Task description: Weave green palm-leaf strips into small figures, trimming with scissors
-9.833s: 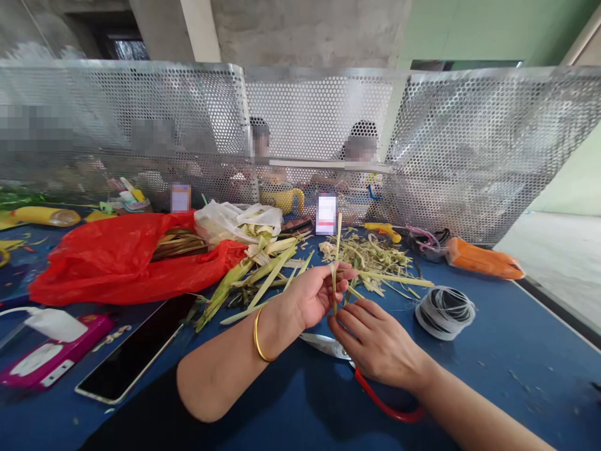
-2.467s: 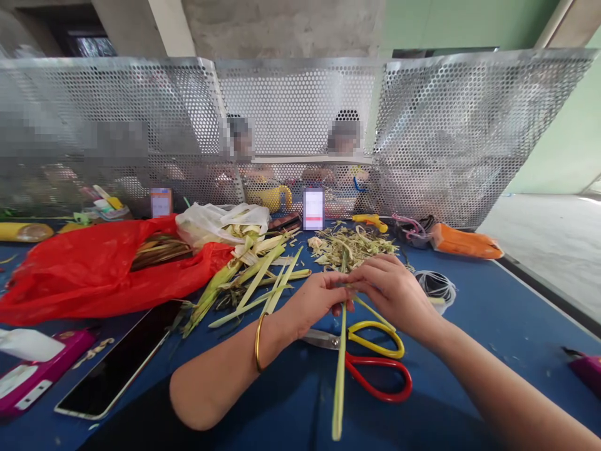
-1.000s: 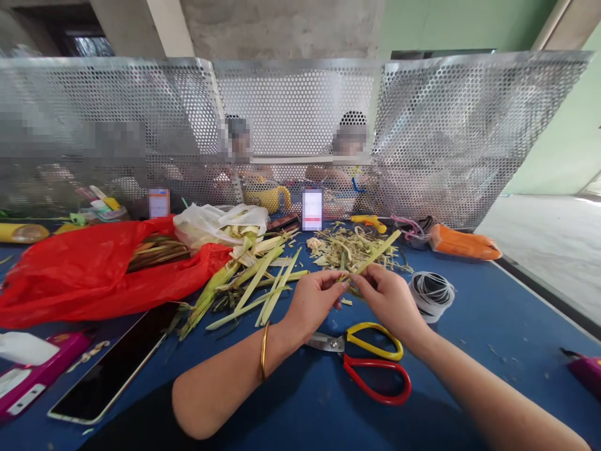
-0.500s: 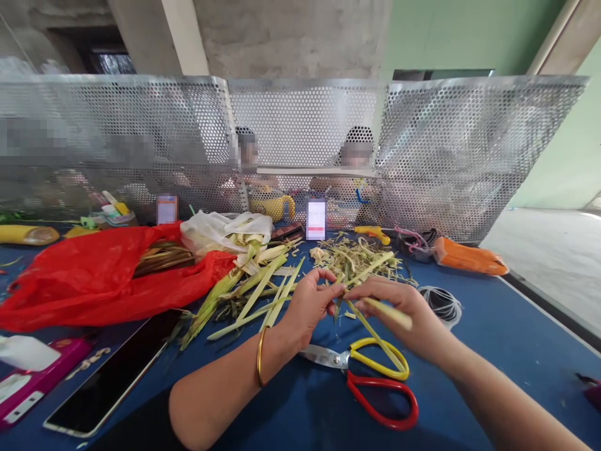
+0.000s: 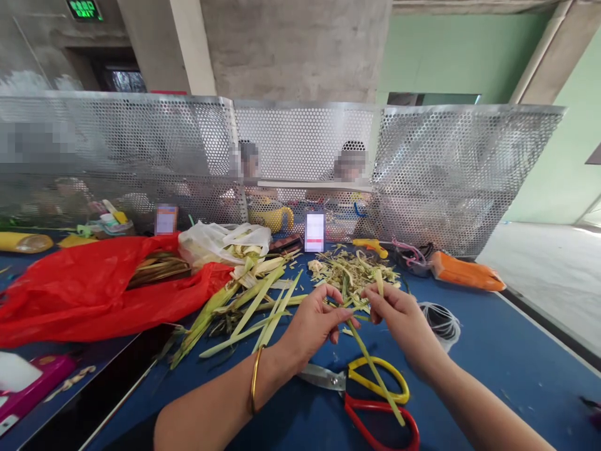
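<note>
My left hand [image 5: 313, 326], with a gold bangle on the wrist, pinches a thin green leaf strip [image 5: 375, 376] near its upper end. Close beside it, my right hand [image 5: 399, 316] is closed on another part of the strip, and a short end [image 5: 379, 280] sticks up from its fingers. The strip's long end hangs down over the scissors [image 5: 375, 401], which lie on the blue table [image 5: 493, 351] with a yellow and a red handle.
Loose green leaves [image 5: 248, 300] and a heap of trimmings [image 5: 352, 272] lie beyond my hands. A red plastic bag [image 5: 94, 288], a white bag [image 5: 220, 241], a coil of thread [image 5: 439, 316] and an orange object [image 5: 464, 272] surround them. A perforated metal screen [image 5: 446, 175] backs the table; people sit behind it.
The strip's long end, pointing up and right a second ago, now hangs down over the scissors. My right hand has shifted its hold on the strip. The camera has tilted upward.
</note>
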`<state>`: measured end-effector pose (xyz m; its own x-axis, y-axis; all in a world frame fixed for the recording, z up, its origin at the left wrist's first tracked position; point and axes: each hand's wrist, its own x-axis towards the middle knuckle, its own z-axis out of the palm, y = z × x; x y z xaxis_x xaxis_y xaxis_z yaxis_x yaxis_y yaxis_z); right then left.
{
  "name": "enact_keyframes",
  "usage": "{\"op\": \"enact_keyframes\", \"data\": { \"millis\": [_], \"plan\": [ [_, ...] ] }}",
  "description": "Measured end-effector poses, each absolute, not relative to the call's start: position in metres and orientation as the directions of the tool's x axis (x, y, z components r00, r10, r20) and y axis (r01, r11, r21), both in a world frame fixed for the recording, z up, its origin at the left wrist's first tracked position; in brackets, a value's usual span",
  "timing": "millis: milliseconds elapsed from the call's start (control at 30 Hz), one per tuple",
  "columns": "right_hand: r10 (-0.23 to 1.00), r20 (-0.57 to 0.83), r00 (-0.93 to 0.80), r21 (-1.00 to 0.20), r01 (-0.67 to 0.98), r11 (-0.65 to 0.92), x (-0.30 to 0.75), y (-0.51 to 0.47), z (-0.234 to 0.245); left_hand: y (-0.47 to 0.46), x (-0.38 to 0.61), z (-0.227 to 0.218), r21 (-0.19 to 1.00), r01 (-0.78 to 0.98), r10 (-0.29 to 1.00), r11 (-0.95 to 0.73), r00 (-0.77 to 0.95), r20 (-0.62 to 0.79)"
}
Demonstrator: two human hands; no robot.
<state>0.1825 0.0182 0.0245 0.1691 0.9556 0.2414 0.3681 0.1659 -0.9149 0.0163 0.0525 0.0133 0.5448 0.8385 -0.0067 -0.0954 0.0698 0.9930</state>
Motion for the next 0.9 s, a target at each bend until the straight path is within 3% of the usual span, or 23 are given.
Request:
{"op": "enact_keyframes", "data": {
  "millis": [133, 433, 800, 900],
  "plan": [
    [0.987, 0.141, 0.08, -0.928, 0.359, 0.104, 0.181, 0.019, 0.016, 0.053, 0.017, 0.009, 0.998, -0.029, 0.841, -0.051, 0.538, 0.058],
    [0.998, -0.004, 0.069, -0.999, 0.049, -0.007, 0.17, 0.015, 0.018, 0.051, 0.016, 0.01, 0.994, 0.05, 0.845, -0.096, 0.532, 0.055],
    [0.963, -0.155, 0.221, -0.951, -0.298, -0.084, 0.159, 0.014, 0.006, 0.046, 0.019, 0.002, 0.968, 0.076, 0.865, -0.239, 0.47, 0.177],
    [0.958, -0.172, 0.231, -0.94, -0.329, -0.09, 0.158, 0.014, 0.006, 0.044, 0.02, 0.003, 0.969, 0.09, 0.873, -0.228, 0.46, 0.163]
  ]
}}
